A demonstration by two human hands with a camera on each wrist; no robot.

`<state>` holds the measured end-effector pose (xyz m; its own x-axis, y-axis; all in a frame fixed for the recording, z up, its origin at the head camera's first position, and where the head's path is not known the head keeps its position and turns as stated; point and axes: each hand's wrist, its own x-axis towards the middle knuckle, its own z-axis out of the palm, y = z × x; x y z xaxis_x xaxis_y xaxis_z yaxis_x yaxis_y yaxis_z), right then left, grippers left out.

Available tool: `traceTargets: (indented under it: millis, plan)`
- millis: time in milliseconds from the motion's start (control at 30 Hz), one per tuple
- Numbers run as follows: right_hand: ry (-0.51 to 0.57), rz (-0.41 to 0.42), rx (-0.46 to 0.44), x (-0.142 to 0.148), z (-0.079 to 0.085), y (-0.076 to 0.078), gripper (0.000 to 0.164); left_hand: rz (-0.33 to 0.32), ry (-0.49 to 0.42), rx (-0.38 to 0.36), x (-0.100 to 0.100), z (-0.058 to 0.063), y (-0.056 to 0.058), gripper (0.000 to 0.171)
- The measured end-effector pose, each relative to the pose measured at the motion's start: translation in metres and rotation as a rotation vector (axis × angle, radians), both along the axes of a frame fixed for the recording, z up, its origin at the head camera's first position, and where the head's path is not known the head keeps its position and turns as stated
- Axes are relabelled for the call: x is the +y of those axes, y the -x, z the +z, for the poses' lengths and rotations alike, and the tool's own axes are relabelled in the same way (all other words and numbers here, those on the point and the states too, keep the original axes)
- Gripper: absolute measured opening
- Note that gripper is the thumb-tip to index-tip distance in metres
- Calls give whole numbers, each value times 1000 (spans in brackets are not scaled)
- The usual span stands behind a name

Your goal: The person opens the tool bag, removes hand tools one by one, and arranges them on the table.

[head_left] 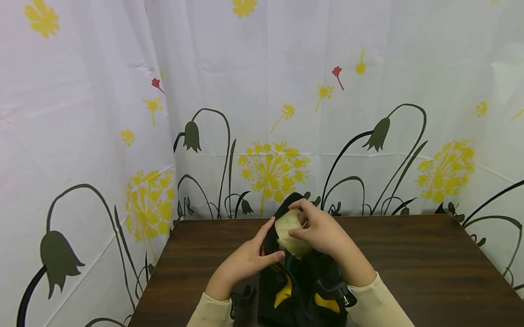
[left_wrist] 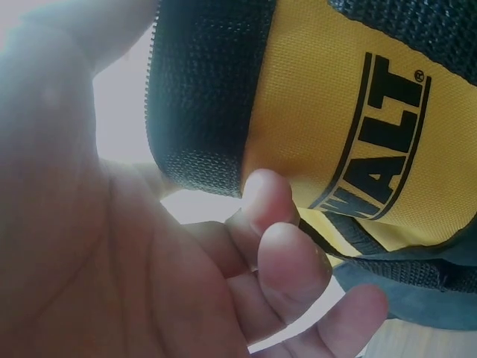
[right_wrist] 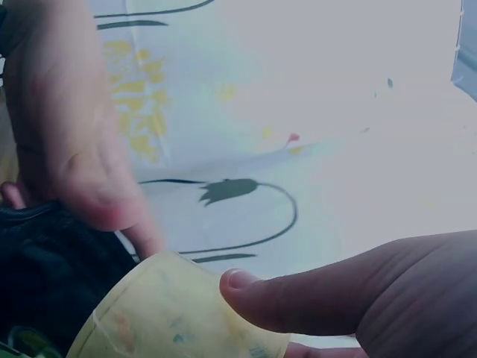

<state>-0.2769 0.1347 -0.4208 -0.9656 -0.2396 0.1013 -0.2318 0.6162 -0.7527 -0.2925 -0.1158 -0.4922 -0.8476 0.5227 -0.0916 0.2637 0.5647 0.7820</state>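
Note:
A black and yellow tool bag point(head_left: 271, 315) with a zipped edge stands on the table, its mouth partly open. In the left wrist view, the bag's yellow panel point(left_wrist: 313, 97) carries black lettering ending in "WALT". My left hand point(head_left: 245, 259) grips the bag's rim, thumb at the mouth and fingertips point(left_wrist: 291, 257) against its outside. Above the opening, my right hand point(head_left: 325, 232) pinches a pale yellow, cup-like thing point(head_left: 287, 226) between thumb and fingers. Faint coloured smudges mark its curved wall point(right_wrist: 171, 313) in the right wrist view. The bag's depths are mostly hidden.
The dark wood-grain table point(head_left: 412, 269) extends to both sides of the bag. Behind and at the sides hangs a white curtain point(head_left: 299, 41) printed with flowers. Each wrist wears a black strap mount point(head_left: 243, 295).

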Motion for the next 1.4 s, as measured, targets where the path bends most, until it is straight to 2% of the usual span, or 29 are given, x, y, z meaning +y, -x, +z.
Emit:
traceTargets:
  millis: [100,400,567,700,900,1100,1233,1400]
  plan:
    - [-22,-33,38,2,7,-7,59,2,-1,2,0,0,0,99]
    - [-84,-111,144,15,21,-25,51,-5,-5,17,-1,-1,0,99]
    - [-106,-161,207,28,24,-31,50,0,-8,19,0,-1,0,99]
    - [-75,-187,267,42,23,-35,50,-2,-9,19,-1,-1,-1,100]
    - [-28,-214,329,62,19,-39,50,-4,-12,14,-1,-2,-1,99]
    - [-63,-282,359,79,11,-39,50,-8,-13,16,0,-2,0,99]
    - [-83,-322,363,90,1,-37,51,-3,-9,16,0,-2,-1,99]
    - [-109,-365,354,106,-20,-34,51,-2,-12,12,0,-1,-2,99]
